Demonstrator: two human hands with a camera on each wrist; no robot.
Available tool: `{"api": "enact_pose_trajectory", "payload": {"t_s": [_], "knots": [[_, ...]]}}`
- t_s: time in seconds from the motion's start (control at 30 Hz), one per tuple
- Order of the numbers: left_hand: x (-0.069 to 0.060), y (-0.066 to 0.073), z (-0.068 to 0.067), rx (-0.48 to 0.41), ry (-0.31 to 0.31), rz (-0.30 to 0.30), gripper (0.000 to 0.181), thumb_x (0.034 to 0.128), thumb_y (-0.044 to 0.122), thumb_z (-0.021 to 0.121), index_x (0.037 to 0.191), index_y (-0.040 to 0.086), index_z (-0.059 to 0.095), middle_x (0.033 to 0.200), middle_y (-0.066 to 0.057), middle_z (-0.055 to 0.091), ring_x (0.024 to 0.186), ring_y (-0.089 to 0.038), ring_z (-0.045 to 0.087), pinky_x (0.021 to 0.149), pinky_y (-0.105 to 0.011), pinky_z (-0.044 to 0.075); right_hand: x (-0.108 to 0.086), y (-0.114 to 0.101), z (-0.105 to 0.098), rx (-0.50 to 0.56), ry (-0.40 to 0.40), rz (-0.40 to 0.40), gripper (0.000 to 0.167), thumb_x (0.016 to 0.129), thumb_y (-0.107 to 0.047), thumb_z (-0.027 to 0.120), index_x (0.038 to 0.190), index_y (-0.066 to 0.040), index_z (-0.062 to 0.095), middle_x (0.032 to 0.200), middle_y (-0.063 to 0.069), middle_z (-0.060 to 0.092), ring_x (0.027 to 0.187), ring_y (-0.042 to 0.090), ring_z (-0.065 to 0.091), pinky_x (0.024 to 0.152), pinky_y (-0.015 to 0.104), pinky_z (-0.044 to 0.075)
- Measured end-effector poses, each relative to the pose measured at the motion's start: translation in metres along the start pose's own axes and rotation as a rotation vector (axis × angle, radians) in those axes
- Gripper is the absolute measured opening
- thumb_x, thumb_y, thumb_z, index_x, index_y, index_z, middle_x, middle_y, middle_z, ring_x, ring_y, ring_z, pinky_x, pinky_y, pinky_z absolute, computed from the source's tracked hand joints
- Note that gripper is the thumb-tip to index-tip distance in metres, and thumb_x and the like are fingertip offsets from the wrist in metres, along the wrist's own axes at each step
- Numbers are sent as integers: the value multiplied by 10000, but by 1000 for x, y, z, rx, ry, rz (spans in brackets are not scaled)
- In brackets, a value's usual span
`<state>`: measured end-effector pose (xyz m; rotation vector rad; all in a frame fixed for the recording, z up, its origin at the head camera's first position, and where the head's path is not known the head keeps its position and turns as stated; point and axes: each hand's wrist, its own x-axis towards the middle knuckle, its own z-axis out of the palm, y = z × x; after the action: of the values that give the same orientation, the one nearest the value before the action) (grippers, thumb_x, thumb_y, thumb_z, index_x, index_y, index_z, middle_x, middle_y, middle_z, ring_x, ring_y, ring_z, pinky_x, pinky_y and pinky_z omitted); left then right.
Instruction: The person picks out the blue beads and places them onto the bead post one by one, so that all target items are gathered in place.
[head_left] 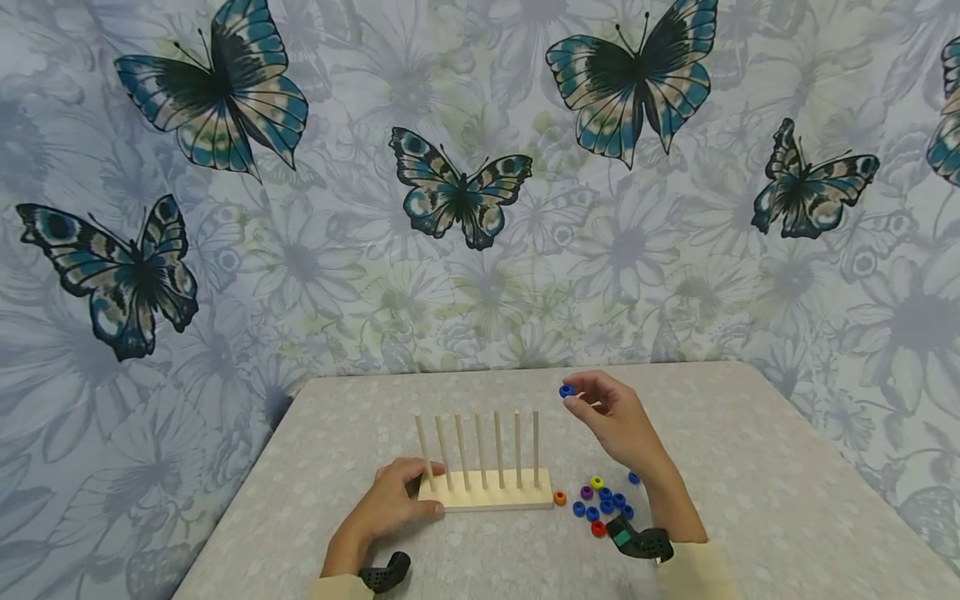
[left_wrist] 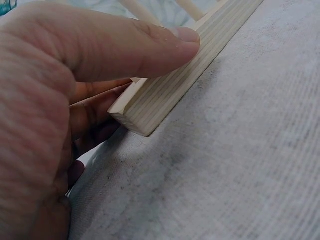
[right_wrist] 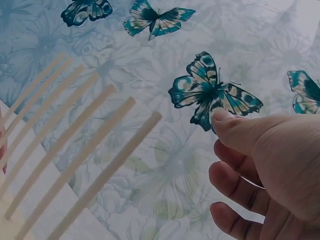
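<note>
Aloft, right grip (head_left: 617, 423) pinches blue bead (head_left: 563, 392); left grip (head_left: 393, 503) holds pegboard (head_left: 495, 493).

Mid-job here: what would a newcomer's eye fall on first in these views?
Probably the big teal-and-black butterflies across the wall behind the table. Next, the wooden stand with seven upright pegs, its left end gripped by the left hand. Then the blue bead that the right hand pinches, raised right of the pegs.
</note>
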<state>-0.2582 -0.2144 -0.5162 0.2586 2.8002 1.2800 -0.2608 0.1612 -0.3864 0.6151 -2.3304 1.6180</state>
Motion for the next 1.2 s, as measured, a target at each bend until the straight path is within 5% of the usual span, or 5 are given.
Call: {"api": "enact_pose_trajectory", "payload": {"t_s": [0.5, 1.2], "knots": [[4, 2, 5, -14, -9, 26, 512, 655, 440, 900, 1122, 397, 696, 1290, 100, 628, 1333, -275, 440, 1142, -651, 209, 1, -4, 20, 99, 118, 19, 277, 956, -248, 692, 1196, -112, 669, 1039, 68, 687, 926, 110, 648, 762, 239, 539], [1, 0, 1, -29, -15, 10, 512, 644, 459, 909, 1108, 422, 695, 1292, 101, 613, 1342, -283, 411, 1154, -663, 190, 0, -6, 37, 42, 26, 45, 224, 957, -310, 686, 1149, -195, 681, 1013, 17, 678, 909, 148, 651, 779, 262, 530]]}}
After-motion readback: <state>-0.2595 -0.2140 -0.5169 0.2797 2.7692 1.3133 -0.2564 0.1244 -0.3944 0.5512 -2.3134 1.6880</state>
